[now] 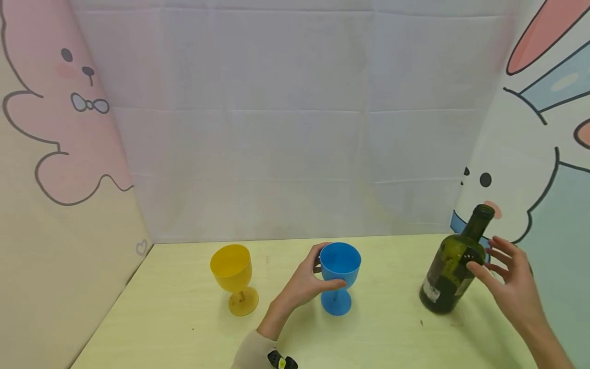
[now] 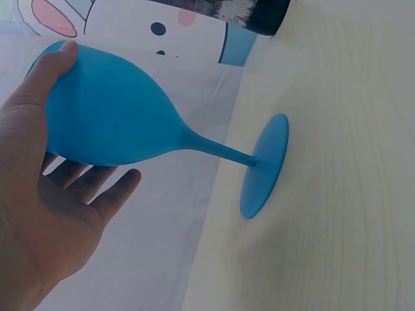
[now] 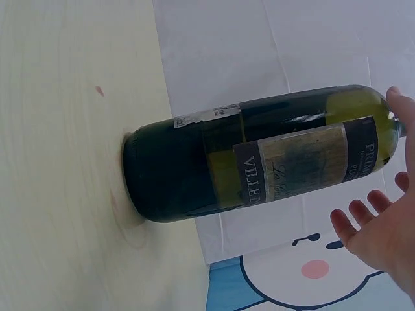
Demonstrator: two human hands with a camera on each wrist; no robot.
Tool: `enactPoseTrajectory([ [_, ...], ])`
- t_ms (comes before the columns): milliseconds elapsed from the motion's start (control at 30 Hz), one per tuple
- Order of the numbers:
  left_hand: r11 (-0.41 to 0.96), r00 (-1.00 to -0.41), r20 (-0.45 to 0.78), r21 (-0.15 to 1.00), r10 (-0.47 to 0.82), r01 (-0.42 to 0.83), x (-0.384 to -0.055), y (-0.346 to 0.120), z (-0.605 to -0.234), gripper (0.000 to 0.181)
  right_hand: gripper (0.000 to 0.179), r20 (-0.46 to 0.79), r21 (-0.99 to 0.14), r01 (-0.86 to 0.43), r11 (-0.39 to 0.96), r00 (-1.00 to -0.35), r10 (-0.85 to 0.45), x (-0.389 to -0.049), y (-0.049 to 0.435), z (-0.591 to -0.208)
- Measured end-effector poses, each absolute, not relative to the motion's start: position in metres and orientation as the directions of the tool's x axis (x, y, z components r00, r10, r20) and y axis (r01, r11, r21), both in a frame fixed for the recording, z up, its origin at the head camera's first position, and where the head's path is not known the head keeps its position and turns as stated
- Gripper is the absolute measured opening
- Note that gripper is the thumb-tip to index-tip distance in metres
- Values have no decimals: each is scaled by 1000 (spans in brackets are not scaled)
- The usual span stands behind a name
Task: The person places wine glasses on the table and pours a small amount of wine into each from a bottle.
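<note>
A blue plastic goblet (image 1: 340,264) is near the middle of the table, its round foot (image 2: 264,167) close over the tabletop. My left hand (image 1: 306,282) holds its bowl, thumb on the near side and fingers partly hidden behind. In the left wrist view the little finger stands off the bowl. At the right stands a dark green glass wine bottle (image 1: 454,261) with a paper label (image 3: 305,162). Beside its shoulder is my right hand (image 1: 511,284), fingers spread and loosely bent, thumb right at the glass.
To the left of the blue goblet stands a yellow goblet (image 1: 232,271). A pale yellow table (image 1: 175,307) carries everything. White cloth (image 1: 276,128) hangs behind it, and side panels with cartoon animals close in the left and right.
</note>
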State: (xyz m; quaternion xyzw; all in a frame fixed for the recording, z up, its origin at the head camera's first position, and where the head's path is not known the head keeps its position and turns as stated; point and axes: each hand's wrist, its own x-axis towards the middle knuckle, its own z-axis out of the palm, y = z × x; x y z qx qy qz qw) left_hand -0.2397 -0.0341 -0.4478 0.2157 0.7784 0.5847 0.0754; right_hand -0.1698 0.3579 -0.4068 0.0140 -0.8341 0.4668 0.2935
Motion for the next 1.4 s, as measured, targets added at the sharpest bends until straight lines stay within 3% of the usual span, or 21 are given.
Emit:
enactPoseTrajectory([
  [733, 261, -901, 122, 933, 417, 247, -240, -35, -448, 82, 96, 283, -799, -145, 583, -947, 153, -181, 359, -418],
  [1400, 263, -902, 119, 933, 414, 244, -240, -34, -448, 81, 94, 314, -799, -174, 576, -937, 153, -187, 357, -436],
])
